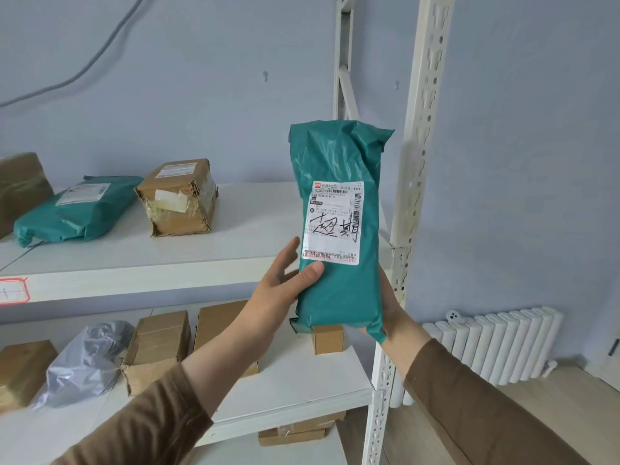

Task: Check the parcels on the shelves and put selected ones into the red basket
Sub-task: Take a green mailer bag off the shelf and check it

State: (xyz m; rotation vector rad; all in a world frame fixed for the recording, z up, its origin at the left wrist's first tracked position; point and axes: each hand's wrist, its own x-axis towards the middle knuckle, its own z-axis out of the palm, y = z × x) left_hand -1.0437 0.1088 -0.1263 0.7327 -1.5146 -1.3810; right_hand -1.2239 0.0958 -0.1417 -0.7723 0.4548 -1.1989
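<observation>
White shelving (188, 280) against a blue wall backs the green parcel (339, 229), held upright with its label (333, 223) outward for reading, left hand (285, 283) thumb-pinching one edge, right hand (391, 303) cupping behind (fingers hidden); no red basket in view.

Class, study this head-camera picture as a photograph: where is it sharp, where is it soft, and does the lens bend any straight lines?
Head view: the label on the held green parcel is sharp in its handwriting, soft in its small print; the shelf upright leans and bows from wide-angle distortion; lighting is even and soft, with no harsh glare.
</observation>
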